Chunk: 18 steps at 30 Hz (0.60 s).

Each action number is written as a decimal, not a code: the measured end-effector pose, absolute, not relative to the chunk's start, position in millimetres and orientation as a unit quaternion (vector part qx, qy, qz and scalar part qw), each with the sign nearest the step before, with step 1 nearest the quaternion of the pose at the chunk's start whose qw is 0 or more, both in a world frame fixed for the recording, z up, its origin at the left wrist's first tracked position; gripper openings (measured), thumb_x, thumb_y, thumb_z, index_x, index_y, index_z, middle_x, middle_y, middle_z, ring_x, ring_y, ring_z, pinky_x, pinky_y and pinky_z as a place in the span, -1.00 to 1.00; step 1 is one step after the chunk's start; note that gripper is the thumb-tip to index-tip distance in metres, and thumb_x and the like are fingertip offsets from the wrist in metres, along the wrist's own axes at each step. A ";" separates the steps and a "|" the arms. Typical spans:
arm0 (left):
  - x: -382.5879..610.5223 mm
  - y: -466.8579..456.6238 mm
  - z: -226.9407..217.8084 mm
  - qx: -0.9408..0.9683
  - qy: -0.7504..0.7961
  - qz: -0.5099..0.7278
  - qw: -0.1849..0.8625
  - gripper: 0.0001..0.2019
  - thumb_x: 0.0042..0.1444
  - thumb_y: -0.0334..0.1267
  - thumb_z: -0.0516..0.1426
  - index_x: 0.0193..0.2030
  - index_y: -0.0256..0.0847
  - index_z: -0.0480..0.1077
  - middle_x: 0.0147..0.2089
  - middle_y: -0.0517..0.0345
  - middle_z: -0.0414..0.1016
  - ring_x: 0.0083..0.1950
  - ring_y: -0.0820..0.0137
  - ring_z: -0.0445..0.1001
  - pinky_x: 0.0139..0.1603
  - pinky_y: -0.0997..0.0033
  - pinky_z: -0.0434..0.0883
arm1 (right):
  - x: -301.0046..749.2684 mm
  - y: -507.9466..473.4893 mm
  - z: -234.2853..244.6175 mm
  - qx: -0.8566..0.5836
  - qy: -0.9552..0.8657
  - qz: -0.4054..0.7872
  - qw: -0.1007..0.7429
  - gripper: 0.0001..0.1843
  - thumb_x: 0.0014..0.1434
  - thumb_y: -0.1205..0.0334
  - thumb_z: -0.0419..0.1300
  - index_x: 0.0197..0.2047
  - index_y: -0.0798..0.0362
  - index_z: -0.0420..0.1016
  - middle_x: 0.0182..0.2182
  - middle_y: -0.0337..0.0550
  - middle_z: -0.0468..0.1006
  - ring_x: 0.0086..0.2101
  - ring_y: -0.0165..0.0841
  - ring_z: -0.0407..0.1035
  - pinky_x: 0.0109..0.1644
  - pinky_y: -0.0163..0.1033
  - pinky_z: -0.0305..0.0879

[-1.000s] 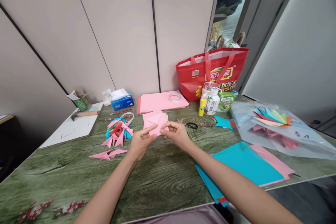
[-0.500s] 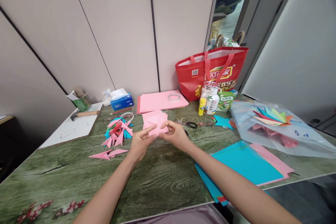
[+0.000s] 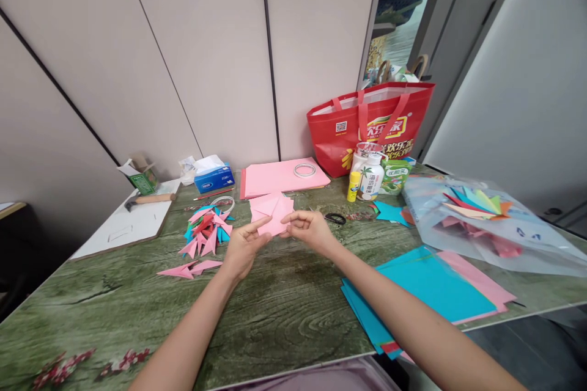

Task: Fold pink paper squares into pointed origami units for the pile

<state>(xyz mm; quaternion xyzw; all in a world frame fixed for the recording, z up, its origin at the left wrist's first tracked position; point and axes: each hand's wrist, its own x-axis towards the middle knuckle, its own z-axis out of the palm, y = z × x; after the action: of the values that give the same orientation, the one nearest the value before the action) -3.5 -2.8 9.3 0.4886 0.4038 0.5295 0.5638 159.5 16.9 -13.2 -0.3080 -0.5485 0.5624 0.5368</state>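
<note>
A small pink folded paper [image 3: 277,223] is held up between my two hands over the table. My left hand [image 3: 244,247] grips its left side, thumb and index finger closed on the edge. At its right edge my right hand [image 3: 310,230] pinches the paper between thumb and fingers. Behind it lie small pink paper squares [image 3: 257,204], partly hidden by the held piece. Left of my left hand is a pile of folded paper pieces [image 3: 206,229] in pink, blue and red, with pink folded pieces [image 3: 190,269] lying in front of it.
Scissors [image 3: 336,219] lie beyond my right hand. Blue paper sheets [image 3: 426,287] cover the right front. Behind stand a glue stick [image 3: 353,187], a white bottle [image 3: 370,178] and a red bag [image 3: 334,137]. A tissue box [image 3: 214,179], hammer [image 3: 151,198] and pink sheets [image 3: 275,176] lie farther back.
The held paper has turned and its folds lie differently, showing a flatter right side. My right hand's fingers have shifted slightly down along its right edge; my left hand keeps its grip.
</note>
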 end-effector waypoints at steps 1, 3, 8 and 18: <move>-4.2 -1.8 8.0 0.488 0.402 0.526 0.569 -0.58 -0.33 -0.41 0.29 -0.20 -0.29 0.48 -0.45 0.15 0.49 -0.42 0.50 0.35 -0.34 0.50 0.29 | 159.9 17.4 -13.4 -0.309 -0.548 0.565 0.534 -0.76 -0.20 0.20 0.28 -0.41 0.15 0.43 -0.64 -0.29 0.46 -0.55 -0.39 0.45 -0.35 -0.25 0.39; -5.4 -0.1 6.1 0.488 0.401 0.525 0.571 -0.58 -0.33 -0.42 0.29 -0.20 -0.29 0.48 -0.41 0.14 0.50 -0.40 0.50 0.36 -0.32 0.50 0.29 | 160.5 18.3 -13.7 -0.312 -0.542 0.571 0.531 -0.73 -0.21 0.19 0.29 -0.41 0.15 0.45 -0.63 -0.26 0.48 -0.54 -0.36 0.46 -0.34 -0.24 0.40; -7.0 2.4 4.1 0.480 0.406 0.536 0.564 -0.56 -0.34 -0.41 0.30 -0.19 -0.29 0.47 -0.49 0.21 0.44 -0.49 0.56 0.32 -0.40 0.52 0.28 | 162.8 20.3 -13.8 -0.328 -0.521 0.585 0.528 -0.69 -0.28 0.16 0.33 -0.43 0.16 0.48 -0.57 -0.21 0.52 -0.49 -0.32 0.47 -0.30 -0.21 0.41; -5.5 2.1 4.7 0.524 0.413 0.550 0.502 -0.68 -0.30 -0.37 0.28 -0.28 -0.26 0.49 -0.52 0.27 0.39 -0.58 0.63 0.25 -0.53 0.62 0.21 | 166.9 24.1 -15.1 -0.334 -0.550 0.548 0.535 -0.74 -0.21 0.16 0.29 -0.41 0.13 0.50 -0.51 -0.21 0.52 -0.48 -0.36 0.44 -0.30 -0.22 0.39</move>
<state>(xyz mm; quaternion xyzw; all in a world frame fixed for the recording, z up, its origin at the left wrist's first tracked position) -5.5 2.1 4.7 0.5242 0.4133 0.5496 0.5023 166.9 24.1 -15.1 -0.3342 -0.5496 0.5480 0.5347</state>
